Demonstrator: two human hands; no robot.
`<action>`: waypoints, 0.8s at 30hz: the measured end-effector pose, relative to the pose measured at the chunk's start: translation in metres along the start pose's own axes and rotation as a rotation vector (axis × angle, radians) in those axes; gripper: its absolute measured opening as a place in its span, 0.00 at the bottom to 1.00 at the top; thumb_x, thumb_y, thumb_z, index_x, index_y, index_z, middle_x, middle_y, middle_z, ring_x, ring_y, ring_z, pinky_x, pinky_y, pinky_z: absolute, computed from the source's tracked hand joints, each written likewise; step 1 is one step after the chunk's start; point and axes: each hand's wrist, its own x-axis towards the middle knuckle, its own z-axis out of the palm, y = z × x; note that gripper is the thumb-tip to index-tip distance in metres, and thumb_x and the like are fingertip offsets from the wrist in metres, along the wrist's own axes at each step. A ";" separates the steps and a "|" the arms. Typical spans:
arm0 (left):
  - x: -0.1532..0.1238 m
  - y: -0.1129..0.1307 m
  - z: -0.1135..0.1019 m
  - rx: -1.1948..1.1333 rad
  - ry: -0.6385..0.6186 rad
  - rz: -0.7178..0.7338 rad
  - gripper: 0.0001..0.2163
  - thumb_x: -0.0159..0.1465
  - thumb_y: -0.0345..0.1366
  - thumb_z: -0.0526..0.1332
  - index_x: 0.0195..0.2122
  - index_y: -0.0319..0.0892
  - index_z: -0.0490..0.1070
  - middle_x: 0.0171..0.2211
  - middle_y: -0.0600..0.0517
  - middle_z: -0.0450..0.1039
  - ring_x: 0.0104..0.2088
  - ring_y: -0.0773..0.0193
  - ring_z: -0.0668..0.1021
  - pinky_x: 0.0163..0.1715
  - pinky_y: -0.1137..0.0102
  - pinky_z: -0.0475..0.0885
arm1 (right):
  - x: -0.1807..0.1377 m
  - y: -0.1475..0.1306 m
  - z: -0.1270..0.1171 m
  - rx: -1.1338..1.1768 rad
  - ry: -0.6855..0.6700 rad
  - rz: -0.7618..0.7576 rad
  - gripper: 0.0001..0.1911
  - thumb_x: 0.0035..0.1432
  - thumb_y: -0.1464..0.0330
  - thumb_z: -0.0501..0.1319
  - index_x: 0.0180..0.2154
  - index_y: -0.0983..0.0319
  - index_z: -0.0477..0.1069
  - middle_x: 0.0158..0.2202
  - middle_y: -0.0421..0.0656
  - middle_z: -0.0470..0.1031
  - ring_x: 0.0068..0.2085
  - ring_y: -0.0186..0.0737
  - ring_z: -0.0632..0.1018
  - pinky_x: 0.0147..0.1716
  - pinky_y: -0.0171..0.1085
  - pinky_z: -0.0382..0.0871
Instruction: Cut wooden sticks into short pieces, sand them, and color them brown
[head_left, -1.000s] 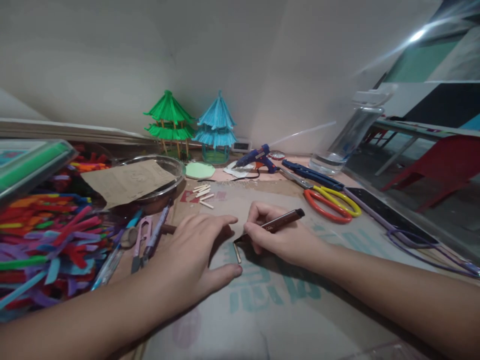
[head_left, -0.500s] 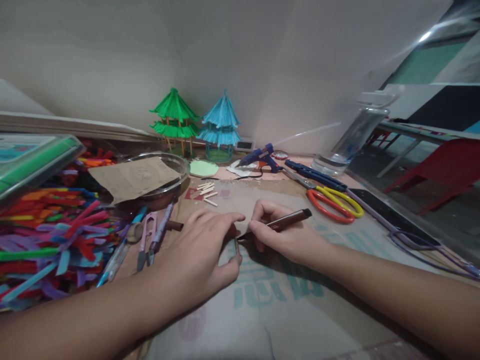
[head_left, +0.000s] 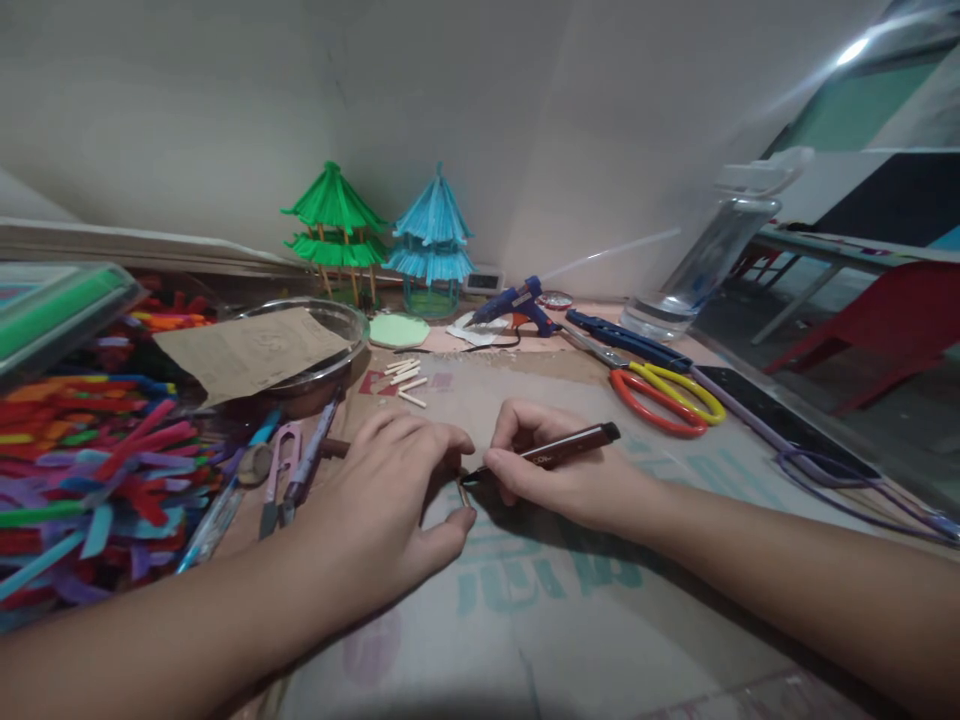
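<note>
My right hand (head_left: 536, 460) grips a dark brown marker (head_left: 566, 447), its tip pointing left. The tip touches a short thin wooden stick (head_left: 463, 492), which looks partly darkened. Closed on that stick is my left hand (head_left: 412, 480), holding it between thumb and fingers just above the cardboard sheet (head_left: 585, 640). Part of the stick is hidden by the fingers. Several short pale sticks (head_left: 405, 375) lie on the cardboard beyond my left hand. A brown marker cap (head_left: 334, 449) shows just left of that hand.
Colourful pipe cleaners (head_left: 97, 480) heap at the left, with pink thread snips (head_left: 281, 465) beside them. Green (head_left: 335, 230) and blue (head_left: 435, 240) model pavilions stand by the wall. A glue gun (head_left: 514, 305), scissors (head_left: 664, 400), a phone (head_left: 787, 425) and a clear bottle (head_left: 697, 260) sit behind and right.
The view has shifted slightly, so most things appear a little further left. My hands keep their hold, and the marker tip stays against the stick.
</note>
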 end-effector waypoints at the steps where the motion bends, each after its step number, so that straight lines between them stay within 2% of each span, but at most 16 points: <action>1: 0.000 0.000 0.000 0.000 -0.002 -0.005 0.12 0.58 0.32 0.62 0.43 0.43 0.67 0.41 0.50 0.72 0.46 0.53 0.70 0.45 0.60 0.66 | 0.000 0.001 0.000 0.006 -0.008 -0.003 0.11 0.55 0.65 0.62 0.27 0.60 0.62 0.20 0.36 0.69 0.22 0.30 0.70 0.22 0.30 0.62; 8: -0.001 -0.001 0.000 0.006 0.010 -0.004 0.13 0.58 0.33 0.62 0.44 0.42 0.67 0.41 0.50 0.71 0.46 0.53 0.70 0.46 0.61 0.65 | 0.001 0.001 0.000 -0.017 0.001 0.002 0.12 0.54 0.65 0.63 0.26 0.60 0.61 0.19 0.35 0.69 0.21 0.29 0.70 0.21 0.29 0.62; 15: 0.000 -0.001 0.000 0.020 -0.037 -0.033 0.08 0.58 0.36 0.63 0.38 0.42 0.71 0.40 0.50 0.69 0.46 0.52 0.70 0.46 0.58 0.64 | 0.002 0.001 0.000 0.028 -0.006 0.021 0.11 0.54 0.66 0.62 0.26 0.59 0.60 0.18 0.34 0.68 0.20 0.29 0.70 0.20 0.29 0.64; 19: 0.001 -0.001 0.000 0.005 -0.036 -0.026 0.08 0.57 0.37 0.63 0.38 0.41 0.71 0.39 0.50 0.69 0.45 0.52 0.71 0.46 0.58 0.64 | 0.002 0.001 0.000 0.010 0.001 0.026 0.10 0.53 0.66 0.61 0.26 0.59 0.60 0.18 0.34 0.68 0.20 0.29 0.69 0.20 0.28 0.62; 24: 0.001 -0.002 0.001 0.004 -0.026 -0.022 0.07 0.58 0.37 0.63 0.37 0.41 0.72 0.38 0.50 0.70 0.44 0.52 0.71 0.44 0.59 0.65 | 0.001 -0.001 -0.001 -0.009 -0.055 0.092 0.10 0.50 0.67 0.60 0.24 0.59 0.59 0.16 0.34 0.67 0.18 0.28 0.66 0.17 0.27 0.57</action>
